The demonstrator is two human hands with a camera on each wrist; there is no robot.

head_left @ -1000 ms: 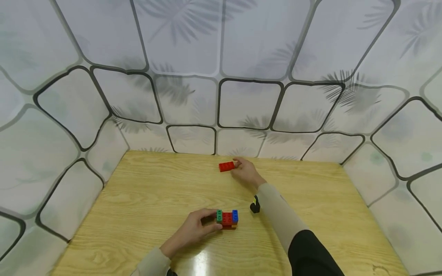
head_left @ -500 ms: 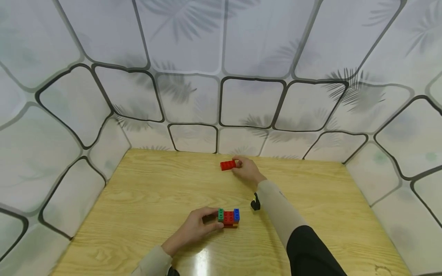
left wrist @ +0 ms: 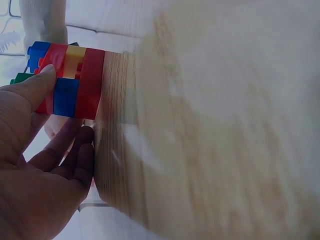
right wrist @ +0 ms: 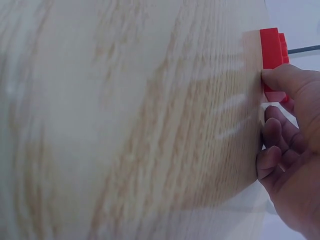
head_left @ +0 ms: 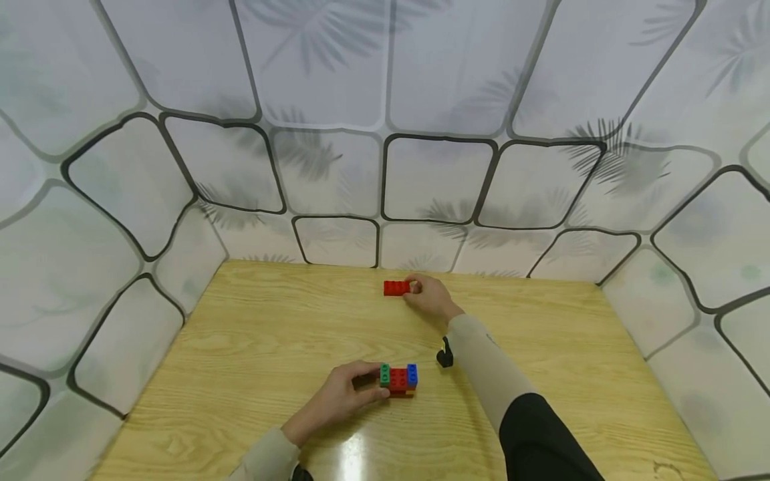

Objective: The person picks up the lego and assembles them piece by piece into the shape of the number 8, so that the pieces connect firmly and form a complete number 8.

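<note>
Near the table's middle front, my left hand (head_left: 344, 393) grips a small stack of toy building bricks (head_left: 398, 379) between thumb and fingers. The stack stands on the table; green, red and blue bricks show on top. From the side, the left wrist view shows a red brick (left wrist: 91, 82) at the bottom, with a blue brick (left wrist: 65, 97) and a yellow brick (left wrist: 73, 61) above it. Farther back, my right hand (head_left: 430, 296) pinches the right end of a single red brick (head_left: 395, 288), which lies flat on the wood, studs up. The fingertips cover that end.
The light wooden table (head_left: 289, 321) meets patterned cloth walls (head_left: 337, 174) at the back and on both sides. A small black item (head_left: 444, 355) sits beside the right sleeve (head_left: 481, 361), close to the brick stack.
The red brick at the back has turned slightly in my right hand and now lies straighter, parallel to the back edge. My left hand and the stack stay in place.
</note>
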